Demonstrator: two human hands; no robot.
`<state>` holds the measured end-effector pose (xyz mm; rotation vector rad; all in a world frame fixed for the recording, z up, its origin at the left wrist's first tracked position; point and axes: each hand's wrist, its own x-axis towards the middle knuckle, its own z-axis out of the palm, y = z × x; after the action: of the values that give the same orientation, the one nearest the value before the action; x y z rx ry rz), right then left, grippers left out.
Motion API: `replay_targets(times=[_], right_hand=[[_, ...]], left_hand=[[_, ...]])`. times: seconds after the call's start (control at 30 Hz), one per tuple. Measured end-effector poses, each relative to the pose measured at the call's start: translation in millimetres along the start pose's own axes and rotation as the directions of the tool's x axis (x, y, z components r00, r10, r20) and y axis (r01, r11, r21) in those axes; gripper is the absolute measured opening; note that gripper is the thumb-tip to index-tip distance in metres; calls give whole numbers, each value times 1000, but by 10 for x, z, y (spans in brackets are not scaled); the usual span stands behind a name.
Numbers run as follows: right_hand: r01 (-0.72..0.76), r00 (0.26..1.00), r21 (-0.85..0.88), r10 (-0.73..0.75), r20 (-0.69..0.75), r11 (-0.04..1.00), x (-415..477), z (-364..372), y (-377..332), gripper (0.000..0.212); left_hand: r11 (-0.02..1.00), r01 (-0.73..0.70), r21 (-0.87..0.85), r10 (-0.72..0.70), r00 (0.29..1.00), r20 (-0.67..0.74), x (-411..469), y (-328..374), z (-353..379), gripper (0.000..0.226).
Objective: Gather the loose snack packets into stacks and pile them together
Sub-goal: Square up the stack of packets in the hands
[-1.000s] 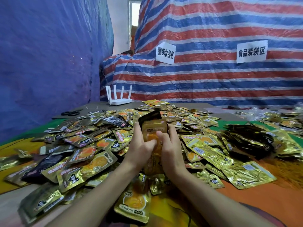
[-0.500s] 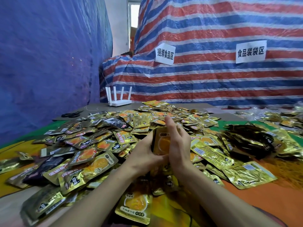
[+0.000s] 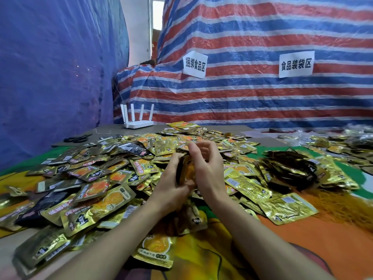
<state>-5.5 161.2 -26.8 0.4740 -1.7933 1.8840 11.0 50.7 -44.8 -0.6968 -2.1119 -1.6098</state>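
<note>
Step in hand, as judged: squaring a small stack (image 3: 186,171) of snack packets held on edge between both hands, above the middle of the heap; the task is at an early stage, since most loose packets (image 3: 101,178) lie scattered over the surface (image 3: 323,239).

Left hand (image 3: 171,182): its fingers (image 3: 176,161) are wrapped round the near-left side of the stack and grip it. Right hand (image 3: 207,172): its palm side lies against the right face of the stack; its fingers (image 3: 210,147) are curled above the top edge with a gap showing beneath them; whether they pinch the stack cannot be told.

Position of the stack: upright, between the two palms, touching both; its lower edge is hidden behind the hands; it stands just above the loose packets and well apart from the dark pile (image 3: 288,170) to the right.

Recommendation: keep the left grip firm and low; tap or press the top edges level with the right fingers; align the printed faces one way before adding more; foil packets look slippery, so a loose hold risks the stack fanning out; the dark pile appears the likely place to set it down, though this is not certain.

Also noted: a white router (image 3: 137,120) and scissors (image 3: 77,138) at the far left of the surface.
</note>
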Motion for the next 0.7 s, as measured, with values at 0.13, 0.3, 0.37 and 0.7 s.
replay_targets(times=[0.13, 0.3, 0.37, 0.7], right_hand=[[90, 996, -135, -92, -7, 987, 14, -158, -152, 22], [133, 990, -528, -136, 35, 839, -112, -719, -236, 6], [90, 995, -691, -41, 87, 717, -133, -1058, -308, 3], [-50, 854, -996, 513, -81, -74, 5, -2478, -622, 29]], left_hand=[[997, -51, 52, 52, 999, -3, -8, -16, 19, 35], [990, -100, 95, 90, 991, 98, -37, 3, 18, 36], [981, -129, 145, 108, 983, 147, -36, 7, 32, 40], [980, -150, 133, 118, 969, 218, -51, -8, 44, 42]])
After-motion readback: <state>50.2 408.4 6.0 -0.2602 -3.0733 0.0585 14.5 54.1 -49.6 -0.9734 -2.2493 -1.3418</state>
